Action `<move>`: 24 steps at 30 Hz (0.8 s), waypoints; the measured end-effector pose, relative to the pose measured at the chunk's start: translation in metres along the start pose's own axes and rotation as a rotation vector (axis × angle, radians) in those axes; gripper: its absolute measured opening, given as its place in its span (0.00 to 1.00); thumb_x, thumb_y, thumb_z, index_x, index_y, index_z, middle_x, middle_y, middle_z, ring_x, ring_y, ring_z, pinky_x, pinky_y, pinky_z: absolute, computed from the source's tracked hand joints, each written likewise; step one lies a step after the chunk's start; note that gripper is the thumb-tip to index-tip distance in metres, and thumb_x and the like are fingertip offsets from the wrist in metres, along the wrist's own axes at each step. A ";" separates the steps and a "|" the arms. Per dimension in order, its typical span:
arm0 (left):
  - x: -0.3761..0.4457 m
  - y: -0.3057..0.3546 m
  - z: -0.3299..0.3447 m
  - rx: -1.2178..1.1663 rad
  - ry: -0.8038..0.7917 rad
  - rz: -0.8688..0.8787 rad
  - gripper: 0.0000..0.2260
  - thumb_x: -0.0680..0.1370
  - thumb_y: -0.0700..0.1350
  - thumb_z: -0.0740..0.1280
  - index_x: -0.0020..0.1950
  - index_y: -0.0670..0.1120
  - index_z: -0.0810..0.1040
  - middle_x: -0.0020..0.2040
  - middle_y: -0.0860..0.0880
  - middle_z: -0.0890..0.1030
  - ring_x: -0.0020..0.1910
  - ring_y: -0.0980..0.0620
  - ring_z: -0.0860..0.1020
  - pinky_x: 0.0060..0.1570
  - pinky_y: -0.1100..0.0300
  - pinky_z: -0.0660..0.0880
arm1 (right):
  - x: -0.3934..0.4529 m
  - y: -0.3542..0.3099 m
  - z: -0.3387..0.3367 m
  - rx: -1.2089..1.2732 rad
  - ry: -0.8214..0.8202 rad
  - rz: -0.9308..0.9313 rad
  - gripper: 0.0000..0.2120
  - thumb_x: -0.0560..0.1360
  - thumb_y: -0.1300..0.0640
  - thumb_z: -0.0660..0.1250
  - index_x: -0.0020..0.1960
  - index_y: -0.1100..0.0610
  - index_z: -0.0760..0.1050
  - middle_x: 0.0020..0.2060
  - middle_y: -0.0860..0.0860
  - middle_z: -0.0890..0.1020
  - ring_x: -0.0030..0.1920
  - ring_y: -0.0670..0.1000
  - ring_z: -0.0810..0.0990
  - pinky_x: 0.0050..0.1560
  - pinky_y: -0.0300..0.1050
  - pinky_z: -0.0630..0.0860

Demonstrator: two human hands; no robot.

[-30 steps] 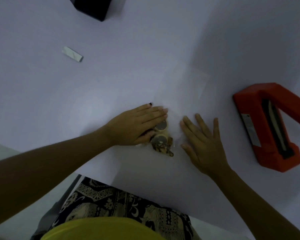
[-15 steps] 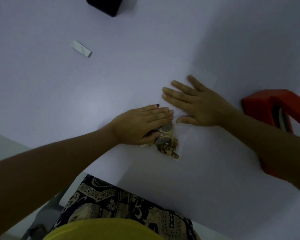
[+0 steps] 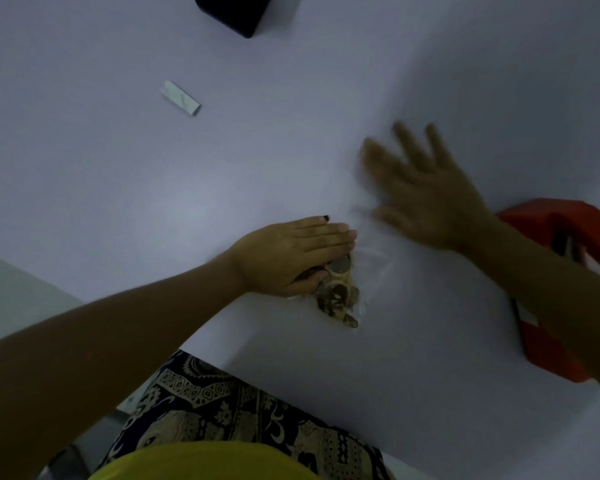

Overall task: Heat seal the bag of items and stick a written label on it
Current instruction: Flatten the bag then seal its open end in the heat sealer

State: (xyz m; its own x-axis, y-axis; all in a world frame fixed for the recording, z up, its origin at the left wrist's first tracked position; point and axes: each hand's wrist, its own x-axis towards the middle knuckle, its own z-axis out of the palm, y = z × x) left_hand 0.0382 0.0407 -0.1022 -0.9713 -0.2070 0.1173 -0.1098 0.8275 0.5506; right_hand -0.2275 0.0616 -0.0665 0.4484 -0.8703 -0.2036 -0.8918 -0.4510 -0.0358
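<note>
A clear plastic bag (image 3: 374,268) lies flat on the white table (image 3: 222,188), with several brown and grey round items (image 3: 338,296) bunched at its near end. My left hand (image 3: 291,258) presses flat on that end, fingers straight, partly covering the items. My right hand (image 3: 420,192) lies spread and blurred over the bag's far, empty part. The red heat sealer (image 3: 548,237) sits at the right edge, partly hidden behind my right forearm. A small white label strip (image 3: 181,98) lies far left on the table.
A black box (image 3: 236,12) stands at the table's far edge, cut off by the frame. The table's near edge runs diagonally in front of my patterned lap (image 3: 243,410).
My right hand has slid from beside the items up along the bag, away from me and to the right. The left hand has stayed pressed on the items.
</note>
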 end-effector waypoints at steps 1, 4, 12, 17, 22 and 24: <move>0.000 0.000 0.000 -0.002 0.002 0.002 0.22 0.79 0.47 0.61 0.71 0.39 0.69 0.71 0.43 0.70 0.72 0.49 0.67 0.73 0.53 0.61 | -0.001 -0.011 0.002 0.008 -0.037 -0.087 0.33 0.80 0.38 0.45 0.77 0.58 0.54 0.76 0.55 0.58 0.76 0.60 0.51 0.74 0.62 0.44; 0.001 0.001 -0.001 -0.012 0.013 0.009 0.21 0.79 0.47 0.61 0.70 0.39 0.70 0.70 0.43 0.71 0.71 0.49 0.68 0.73 0.53 0.62 | 0.001 -0.002 0.010 -0.014 -0.090 -0.067 0.31 0.81 0.39 0.43 0.78 0.56 0.53 0.77 0.53 0.58 0.77 0.60 0.52 0.74 0.63 0.45; 0.002 0.001 0.000 0.004 -0.030 -0.001 0.21 0.80 0.48 0.60 0.70 0.39 0.70 0.71 0.43 0.70 0.72 0.49 0.67 0.73 0.52 0.62 | -0.010 -0.014 0.005 0.153 -0.005 0.452 0.32 0.81 0.40 0.44 0.78 0.60 0.50 0.78 0.55 0.55 0.77 0.61 0.49 0.74 0.64 0.43; 0.001 0.002 0.001 -0.003 -0.028 -0.007 0.21 0.79 0.48 0.60 0.70 0.38 0.70 0.70 0.42 0.71 0.71 0.48 0.68 0.72 0.51 0.65 | -0.029 -0.066 0.023 0.195 -0.087 0.605 0.39 0.79 0.34 0.47 0.78 0.59 0.46 0.78 0.55 0.49 0.78 0.57 0.44 0.75 0.64 0.42; 0.002 0.002 -0.001 0.006 -0.044 -0.004 0.21 0.80 0.48 0.59 0.70 0.38 0.70 0.71 0.42 0.70 0.72 0.47 0.67 0.72 0.51 0.63 | -0.067 -0.063 0.026 0.205 -0.134 0.662 0.40 0.77 0.32 0.46 0.78 0.58 0.46 0.78 0.55 0.49 0.77 0.58 0.45 0.74 0.64 0.43; 0.003 0.002 -0.001 0.017 -0.044 -0.003 0.21 0.80 0.49 0.59 0.70 0.38 0.70 0.71 0.42 0.70 0.72 0.47 0.67 0.72 0.51 0.63 | -0.085 -0.061 0.027 0.200 -0.148 0.699 0.40 0.77 0.32 0.46 0.78 0.58 0.46 0.78 0.55 0.50 0.77 0.57 0.44 0.74 0.63 0.42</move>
State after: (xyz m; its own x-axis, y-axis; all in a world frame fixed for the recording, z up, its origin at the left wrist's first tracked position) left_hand 0.0356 0.0415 -0.0999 -0.9793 -0.1865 0.0789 -0.1160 0.8358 0.5366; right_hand -0.2129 0.1681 -0.0730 -0.2283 -0.8991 -0.3734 -0.9666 0.2553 -0.0238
